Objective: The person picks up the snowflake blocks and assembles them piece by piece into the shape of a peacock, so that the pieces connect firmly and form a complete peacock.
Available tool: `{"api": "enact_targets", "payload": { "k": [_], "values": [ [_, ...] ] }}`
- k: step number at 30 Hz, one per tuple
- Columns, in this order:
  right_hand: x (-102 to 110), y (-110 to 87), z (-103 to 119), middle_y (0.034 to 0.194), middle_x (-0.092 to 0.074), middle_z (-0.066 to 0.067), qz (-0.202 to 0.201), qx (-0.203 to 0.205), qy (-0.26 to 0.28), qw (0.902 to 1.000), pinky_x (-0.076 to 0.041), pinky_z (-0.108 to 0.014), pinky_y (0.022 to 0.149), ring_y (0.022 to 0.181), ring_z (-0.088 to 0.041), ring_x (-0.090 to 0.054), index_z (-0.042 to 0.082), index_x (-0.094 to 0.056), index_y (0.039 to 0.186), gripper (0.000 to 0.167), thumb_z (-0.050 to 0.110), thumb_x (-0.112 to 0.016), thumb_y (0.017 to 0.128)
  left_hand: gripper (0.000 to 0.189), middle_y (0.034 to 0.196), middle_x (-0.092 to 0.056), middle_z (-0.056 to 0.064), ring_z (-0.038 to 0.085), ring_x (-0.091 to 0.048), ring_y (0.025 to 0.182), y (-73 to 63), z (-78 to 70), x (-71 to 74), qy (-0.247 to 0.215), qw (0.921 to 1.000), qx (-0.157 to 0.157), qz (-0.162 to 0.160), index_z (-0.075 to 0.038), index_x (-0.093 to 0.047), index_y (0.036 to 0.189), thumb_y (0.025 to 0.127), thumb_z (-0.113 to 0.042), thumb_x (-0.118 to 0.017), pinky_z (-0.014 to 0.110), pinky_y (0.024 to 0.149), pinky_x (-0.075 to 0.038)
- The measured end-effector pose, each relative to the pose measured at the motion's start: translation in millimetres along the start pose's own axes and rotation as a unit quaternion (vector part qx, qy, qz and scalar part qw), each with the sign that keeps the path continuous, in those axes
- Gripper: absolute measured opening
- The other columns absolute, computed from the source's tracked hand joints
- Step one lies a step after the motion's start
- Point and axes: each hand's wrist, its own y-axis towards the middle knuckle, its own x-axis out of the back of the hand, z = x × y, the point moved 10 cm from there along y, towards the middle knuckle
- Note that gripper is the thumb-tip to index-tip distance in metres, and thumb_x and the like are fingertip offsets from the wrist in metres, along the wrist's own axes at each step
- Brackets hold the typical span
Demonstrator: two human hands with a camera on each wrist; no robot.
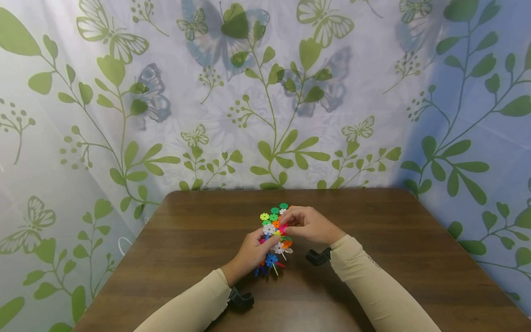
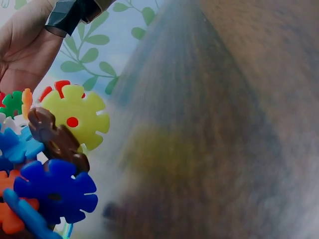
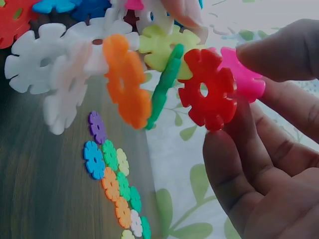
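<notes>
My left hand (image 1: pixel 250 251) holds a cluster of interlocked flower-shaped discs (image 1: pixel 271 260) above the table, in several colours. My right hand (image 1: pixel 309 223) is at the cluster's right side. In the right wrist view, its thumb and fingers pinch a pink flower disc (image 3: pixel 250 84) against the edge of a red flower disc (image 3: pixel 219 94). Whether the two are locked together cannot be seen. Yellow (image 2: pixel 89 119) and dark blue (image 2: pixel 62 199) discs on the cluster show up close in the left wrist view, where the left hand's fingers are out of sight.
Loose flower discs (image 3: pixel 110 184) lie in staggered rows on the brown wooden table (image 1: pixel 186 230), just beyond the cluster. A black wrist camera (image 1: pixel 240 299) hangs under the left wrist, another (image 1: pixel 318 257) under the right. A leaf-patterned curtain (image 1: pixel 232 152) stands behind the table.
</notes>
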Motion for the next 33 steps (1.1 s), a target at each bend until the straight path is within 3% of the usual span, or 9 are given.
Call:
{"api": "enact_targets", "payload": {
  "k": [1, 4, 8, 14, 20, 24, 28, 30, 33],
  "values": [
    [0, 0.3, 0, 0.114, -0.069, -0.015, 0.002, -0.003, -0.003, 1.0000, -0.060, -0.037, 0.086, 0.101, -0.033, -0.066, 0.002, -0.074, 0.115, 0.018, -0.002, -0.074, 0.097, 0.019, 0.098, -0.074, 0.006, 0.014, -0.066, 0.082, -1.4, -7.5, 0.9, 0.005, 1.0000, -0.005, 0.002, 0.001, -0.072, 0.115, 0.106, -0.014, -0.066, 0.027, 0.079, -0.057],
    [-1, 0.7, -1, 0.114, -0.071, -0.017, 0.005, -0.016, -0.003, 0.9999, -0.060, -0.038, 0.086, 0.100, -0.031, -0.068, 0.001, -0.074, 0.116, 0.018, 0.000, -0.075, 0.097, 0.019, 0.093, -0.074, 0.003, 0.015, -0.067, 0.079, -1.5, -9.1, 2.2, 0.019, 0.9997, -0.014, 0.001, -0.001, -0.072, 0.113, 0.107, -0.018, -0.065, 0.027, 0.076, -0.058],
    [-5, 1.3, -3, 0.113, -0.072, -0.017, 0.015, -0.029, -0.002, 0.9995, -0.060, -0.039, 0.085, 0.097, -0.032, -0.068, -0.002, -0.075, 0.114, 0.017, 0.001, -0.076, 0.097, 0.026, 0.088, -0.072, -0.006, 0.011, -0.068, 0.077, 1.1, 10.3, 1.4, 0.042, 0.9989, -0.019, 0.000, -0.006, -0.072, 0.116, 0.109, -0.029, -0.062, 0.029, 0.075, -0.059],
    [-10, 1.0, -6, 0.111, -0.073, -0.015, 0.023, -0.041, -0.009, 0.9988, -0.060, -0.036, 0.084, 0.093, -0.032, -0.068, -0.001, -0.076, 0.111, 0.014, 0.002, -0.075, 0.097, 0.029, 0.078, -0.065, -0.009, 0.008, -0.062, 0.069, -2.4, 6.2, 2.7, 0.089, 0.9954, -0.035, -0.004, -0.005, -0.071, 0.109, 0.109, -0.033, -0.061, 0.028, 0.065, -0.056],
    [-14, 0.2, -9, 0.111, -0.073, -0.014, 0.029, -0.041, 0.004, 0.9987, -0.060, -0.038, 0.085, 0.095, -0.032, -0.069, 0.000, -0.077, 0.112, 0.014, 0.002, -0.076, 0.097, 0.028, 0.075, -0.064, -0.008, 0.009, -0.063, 0.066, -3.5, 5.4, 1.4, 0.085, 0.9958, -0.033, 0.000, -0.006, -0.072, 0.110, 0.109, -0.032, -0.062, 0.028, 0.062, -0.058],
    [-11, 1.3, -9, 0.110, -0.074, -0.012, 0.008, -0.048, 0.014, 0.9987, -0.060, -0.038, 0.087, 0.097, -0.031, -0.071, 0.000, -0.076, 0.115, 0.017, 0.003, -0.075, 0.098, 0.027, 0.083, -0.069, -0.006, 0.010, -0.067, 0.072, -0.9, 6.6, 4.4, 0.061, 0.9979, -0.019, -0.016, -0.005, -0.072, 0.115, 0.109, -0.030, -0.063, 0.029, 0.071, -0.060],
    [2, 2.7, -7, 0.117, -0.073, -0.015, -0.051, -0.046, 0.021, 0.9974, -0.060, -0.042, 0.088, 0.103, -0.034, -0.071, -0.001, -0.072, 0.125, 0.027, 0.008, -0.074, 0.100, 0.032, 0.092, -0.071, -0.001, 0.013, -0.068, 0.081, 5.1, 12.2, 8.9, -0.007, 0.9991, 0.011, -0.041, -0.002, -0.070, 0.118, 0.109, -0.032, -0.061, 0.030, 0.078, -0.059],
    [12, 1.9, -10, 0.123, -0.072, -0.013, -0.094, -0.048, 0.000, 0.9944, -0.060, -0.042, 0.089, 0.106, -0.034, -0.070, 0.001, -0.071, 0.130, 0.031, 0.013, -0.073, 0.102, 0.037, 0.095, -0.070, 0.004, 0.017, -0.068, 0.084, 7.6, 20.3, 11.6, -0.056, 0.9960, 0.042, -0.056, 0.000, -0.069, 0.120, 0.110, -0.034, -0.059, 0.032, 0.081, -0.059],
    [30, -3.5, -22, 0.126, -0.071, -0.008, -0.159, -0.070, -0.048, 0.9836, -0.058, -0.040, 0.088, 0.105, -0.030, -0.069, 0.006, -0.071, 0.132, 0.030, 0.018, -0.071, 0.104, 0.046, 0.112, -0.069, 0.016, 0.026, -0.066, 0.103, 9.1, 34.3, 16.8, -0.130, 0.9839, 0.087, -0.087, 0.006, -0.064, 0.127, 0.112, -0.035, -0.051, 0.040, 0.097, -0.053]
  ]
}}
